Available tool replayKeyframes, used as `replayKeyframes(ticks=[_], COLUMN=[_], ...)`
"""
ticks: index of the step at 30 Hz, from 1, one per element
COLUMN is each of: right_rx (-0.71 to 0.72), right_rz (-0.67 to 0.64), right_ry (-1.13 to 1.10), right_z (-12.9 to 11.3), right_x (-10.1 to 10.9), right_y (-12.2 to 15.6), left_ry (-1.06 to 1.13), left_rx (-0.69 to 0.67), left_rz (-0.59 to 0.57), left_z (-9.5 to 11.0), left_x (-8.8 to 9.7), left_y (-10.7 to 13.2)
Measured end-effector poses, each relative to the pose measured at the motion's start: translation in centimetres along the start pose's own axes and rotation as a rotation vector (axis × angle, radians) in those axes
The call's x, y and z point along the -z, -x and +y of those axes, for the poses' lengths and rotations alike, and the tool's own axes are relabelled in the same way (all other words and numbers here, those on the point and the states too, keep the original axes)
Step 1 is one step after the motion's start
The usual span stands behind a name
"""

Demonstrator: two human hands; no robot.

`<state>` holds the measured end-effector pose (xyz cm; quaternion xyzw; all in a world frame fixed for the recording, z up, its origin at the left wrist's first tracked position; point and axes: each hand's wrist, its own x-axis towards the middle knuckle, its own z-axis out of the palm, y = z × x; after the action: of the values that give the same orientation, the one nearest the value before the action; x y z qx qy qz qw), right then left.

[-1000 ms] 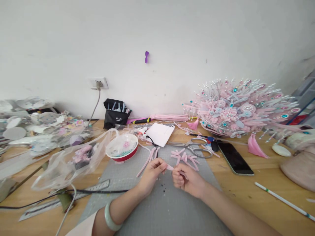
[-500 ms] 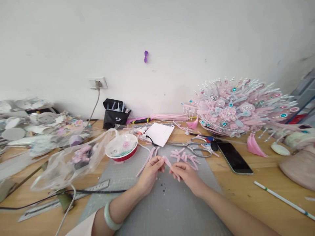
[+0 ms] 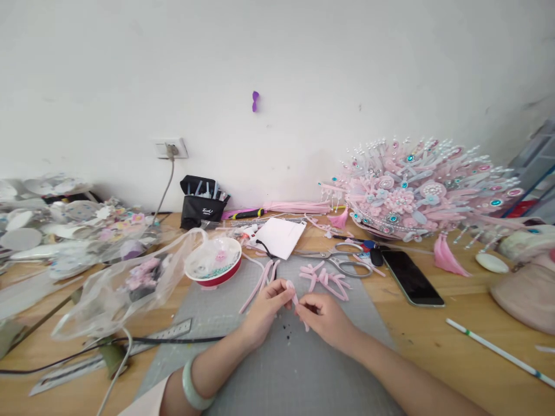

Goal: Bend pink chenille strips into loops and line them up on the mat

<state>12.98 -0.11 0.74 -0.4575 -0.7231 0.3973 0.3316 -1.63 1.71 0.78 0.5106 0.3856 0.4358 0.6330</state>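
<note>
bowl (image 3: 213,263) left of scissors (image 3: 342,261) (phone (image 3: 412,278) further right), all behind hands

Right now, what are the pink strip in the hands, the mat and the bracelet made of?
Pink strip: fuzzy, matte nap, bends; likely chenille stem. Mat: flat grey, printed grid; probably vinyl cutting mat. Bracelet: pale green, smooth gloss; jade or glass, unclear.

We see a white script logo on the black pouch (image 3: 202,203) by the wall, but its letters are too small to read. The ruler (image 3: 173,330) bears scale marks whose numbers we cannot make out.
</note>
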Motion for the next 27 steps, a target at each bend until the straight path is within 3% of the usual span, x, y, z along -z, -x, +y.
replayKeyframes(ticks=[6,16,23,27], right_rx=[0.245,0.744,0.509,0.442], right_rz=[0.045,0.014,0.164,0.232], right_ry=[0.238,0.751,0.438,0.311], right_z=[-0.4,0.2,0.3,0.2], right_x=[0.3,0.9,1.1,0.9], right_y=[0.3,0.4,-0.3,-0.3], left_ry=[0.050,0.329,0.342,0.318], left_rx=[0.038,0.234,0.057,0.029], left_rz=[-0.062,-0.159,-0.096,-0.073], left_z=[0.0,-0.6,-0.6,-0.6], left_x=[-0.1,-0.1,-0.1,-0.1], left_y=[0.1,0.2,0.0,0.0])
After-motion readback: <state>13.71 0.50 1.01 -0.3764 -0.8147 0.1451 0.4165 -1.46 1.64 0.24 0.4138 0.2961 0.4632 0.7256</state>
